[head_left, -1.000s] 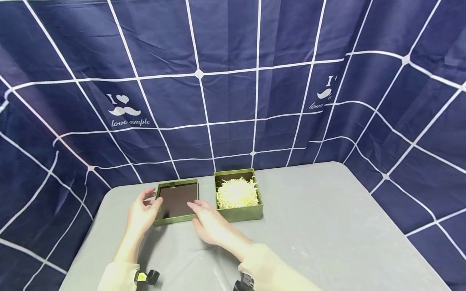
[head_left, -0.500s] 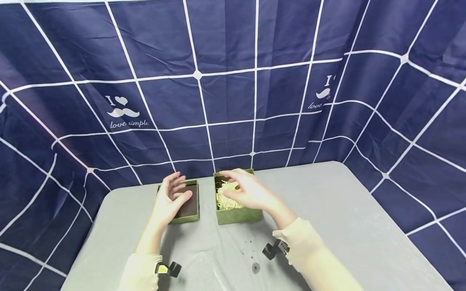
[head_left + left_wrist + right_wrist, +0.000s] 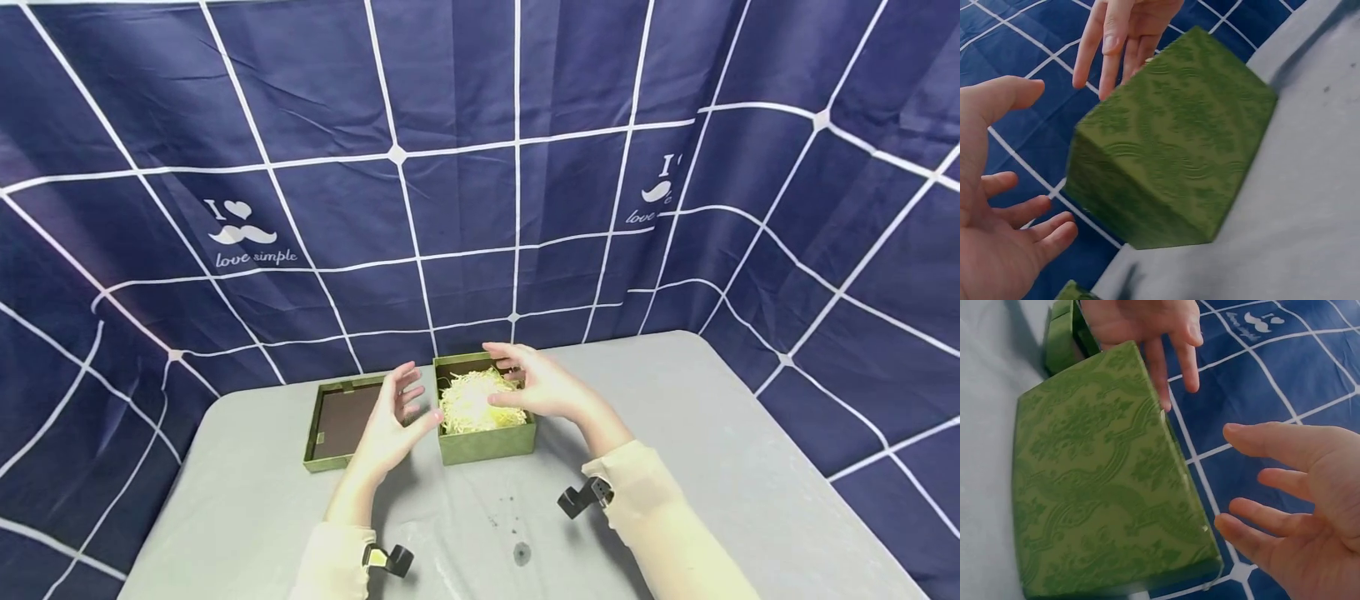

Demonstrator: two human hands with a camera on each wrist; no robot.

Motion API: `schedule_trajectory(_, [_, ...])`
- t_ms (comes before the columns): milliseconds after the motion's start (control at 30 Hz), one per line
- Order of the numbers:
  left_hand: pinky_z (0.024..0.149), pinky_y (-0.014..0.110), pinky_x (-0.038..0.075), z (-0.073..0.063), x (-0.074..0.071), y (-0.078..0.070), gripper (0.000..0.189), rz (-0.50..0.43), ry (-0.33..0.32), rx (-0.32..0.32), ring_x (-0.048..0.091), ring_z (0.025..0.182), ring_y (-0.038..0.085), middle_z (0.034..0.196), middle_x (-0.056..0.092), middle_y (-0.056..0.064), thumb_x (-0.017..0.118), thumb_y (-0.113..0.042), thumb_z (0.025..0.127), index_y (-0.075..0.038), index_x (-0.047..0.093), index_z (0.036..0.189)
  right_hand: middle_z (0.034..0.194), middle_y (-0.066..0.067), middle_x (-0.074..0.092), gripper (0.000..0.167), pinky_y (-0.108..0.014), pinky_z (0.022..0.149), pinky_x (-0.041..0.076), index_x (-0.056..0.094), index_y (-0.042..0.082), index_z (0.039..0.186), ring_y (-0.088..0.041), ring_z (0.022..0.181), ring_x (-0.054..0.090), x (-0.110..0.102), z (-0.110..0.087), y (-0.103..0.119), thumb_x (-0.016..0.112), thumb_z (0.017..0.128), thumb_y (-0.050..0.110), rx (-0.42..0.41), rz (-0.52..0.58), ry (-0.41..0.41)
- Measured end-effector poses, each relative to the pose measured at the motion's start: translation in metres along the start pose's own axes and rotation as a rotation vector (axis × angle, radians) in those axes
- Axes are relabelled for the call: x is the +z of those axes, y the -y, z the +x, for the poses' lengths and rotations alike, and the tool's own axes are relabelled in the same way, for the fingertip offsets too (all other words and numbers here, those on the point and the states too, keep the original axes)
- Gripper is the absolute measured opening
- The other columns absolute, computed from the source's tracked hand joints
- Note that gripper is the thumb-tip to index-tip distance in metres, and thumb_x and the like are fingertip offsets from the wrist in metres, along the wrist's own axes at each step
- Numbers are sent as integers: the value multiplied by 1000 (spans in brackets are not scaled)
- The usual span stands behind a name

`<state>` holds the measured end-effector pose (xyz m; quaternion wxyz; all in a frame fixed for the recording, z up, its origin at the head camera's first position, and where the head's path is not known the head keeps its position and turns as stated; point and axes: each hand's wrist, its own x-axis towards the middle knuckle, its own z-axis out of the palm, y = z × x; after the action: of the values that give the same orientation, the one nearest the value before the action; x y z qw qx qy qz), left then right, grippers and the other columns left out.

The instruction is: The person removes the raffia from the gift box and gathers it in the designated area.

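Note:
A green patterned box [image 3: 487, 447] stands on the table, filled with pale yellow shredded paper [image 3: 474, 407]. My left hand [image 3: 386, 437] hovers at the box's left side, fingers spread and holding nothing. Over the right part of the box is my right hand [image 3: 546, 385], its fingers loosely bent and nothing in its grasp. Both palms face each other across the box. In the left wrist view, the box's green wall [image 3: 1179, 131] shows between the two hands. To the left lies a shallow green lid [image 3: 341, 425], brown inside and partly hidden behind my left hand.
The grey-covered table [image 3: 630, 500] runs back to a dark blue curtain [image 3: 465, 208] with white lines, which also closes in both sides. A few dark spots [image 3: 521, 552] mark the cover in front of the box. Each sleeve carries a small black wrist device [image 3: 585, 497].
Both hands have left the lid and moved right to the box. My right hand came first, then my left. The lid and box stay in place on the table.

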<state>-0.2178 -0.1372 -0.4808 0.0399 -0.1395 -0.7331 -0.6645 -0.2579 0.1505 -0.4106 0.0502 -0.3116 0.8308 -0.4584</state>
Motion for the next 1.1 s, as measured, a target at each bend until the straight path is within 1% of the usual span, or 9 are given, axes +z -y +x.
schedule_trajectory(167, [122, 61, 40, -4, 9, 5, 102, -35, 8, -38, 43, 153, 48, 171, 34, 23, 87, -7, 91, -15, 24, 170, 157, -32, 52, 83, -61, 114, 50, 45, -6, 161, -51, 140, 56, 3, -2, -7, 87, 93, 14, 28, -7, 24])
schedule_trajectory(267, [123, 63, 39, -5, 12, 6, 114, -59, 8, -70, 38, 156, 48, 175, 28, 20, 90, -9, 89, -22, 13, 173, 161, -29, 49, 87, -62, 115, 48, 42, -3, 164, -51, 143, 54, 4, -3, -6, 87, 93, 18, 48, -34, 35])
schedule_trajectory(333, [122, 65, 38, -5, 14, 7, 119, -69, 10, -86, 35, 157, 48, 176, 25, 20, 91, -10, 88, -26, 9, 174, 164, -28, 48, 88, -63, 116, 47, 41, 0, 166, -51, 144, 53, 5, -3, -4, 86, 93, 21, 60, -53, 39])
schedule_trajectory(500, [121, 66, 40, -5, 17, 11, 123, -43, 34, -93, 33, 158, 48, 177, 23, 18, 94, -15, 87, -30, 9, 174, 163, -27, 48, 91, -62, 120, 42, 41, 2, 167, -47, 147, 51, 10, 0, 1, 87, 91, 24, 95, -118, 41])
schedule_trajectory(667, [118, 67, 42, -4, 21, 16, 122, 2, 59, -101, 33, 157, 49, 176, 25, 19, 95, -20, 86, -32, 11, 174, 164, -28, 47, 95, -61, 124, 37, 37, 0, 168, -44, 152, 44, 22, 6, 4, 88, 90, 23, 177, -164, 83])
schedule_trajectory(733, [119, 67, 42, -3, 22, 18, 121, 8, 68, -106, 33, 158, 50, 176, 24, 20, 95, -21, 86, -32, 12, 174, 163, -29, 48, 96, -61, 124, 37, 37, 0, 167, -45, 152, 45, 28, 9, 4, 89, 89, 23, 211, -186, 79])
schedule_trajectory(833, [120, 65, 42, -3, 24, 22, 121, 8, 84, -113, 32, 159, 49, 176, 22, 20, 95, -21, 85, -31, 14, 174, 159, -30, 50, 95, -60, 122, 40, 40, -1, 166, -46, 149, 47, 37, 13, 2, 90, 88, 21, 280, -191, 37])
schedule_trajectory(1000, [117, 60, 46, -4, 27, 27, 128, -30, 112, -135, 38, 156, 47, 177, 18, 25, 96, -18, 83, -20, 8, 175, 159, -32, 49, 97, -59, 122, 39, 36, -4, 165, -46, 148, 48, 52, 17, 1, 91, 87, 14, 431, -66, -15])
schedule_trajectory(1100, [115, 57, 49, -5, 28, 31, 131, -31, 120, -141, 42, 154, 47, 175, 19, 27, 97, -19, 83, -16, 4, 175, 160, -32, 50, 100, -59, 123, 39, 35, -4, 166, -46, 148, 48, 56, 20, 2, 92, 85, 12, 477, -27, -11])
